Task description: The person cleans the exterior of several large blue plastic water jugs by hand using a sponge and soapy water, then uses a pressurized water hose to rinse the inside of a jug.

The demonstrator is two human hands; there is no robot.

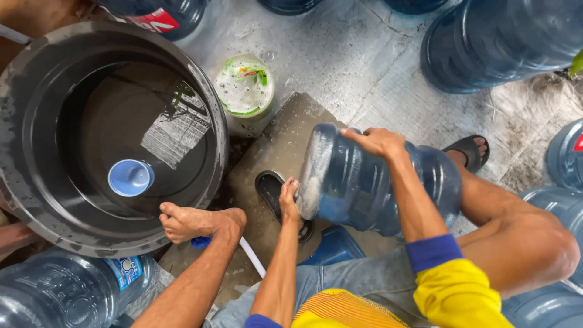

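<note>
At the far left we see a big dark tub (pixel 24 182) with water in it. A small blue cup (pixel 130 177) floats in the water. Below the tub a blue water jug (pixel 61 291) lies on its side. A bare foot (pixel 197 222) rests against the tub's rim, just beside the jug.

Next comes a small round bucket (pixel 246 91) full of white soap foam, with bits of green and red in it. It stands on the wet grey floor (pixel 340 54), just beside the tub.

In the middle lies the big blue bottle (pixel 388 182) we are washing. It is tipped on its side over a flat stone slab (pixel 276 146), with its bottom end turned to the left and white foam on that end. Our left hand (pixel 289 200) is pressed against the foamy bottom. We cannot tell if it holds a sponge or cloth. A black sandal (pixel 270 188) lies on the slab just under that hand.

Our right hand (pixel 376 141) sits on top of the bottle with the fingers spread, gripping it to keep it steady. The sleeve is yellow with a blue cuff.

On the right our other foot wears a black sandal (pixel 467 149). More big blue jugs (pixel 504 42) stand around the top and right side.
</note>
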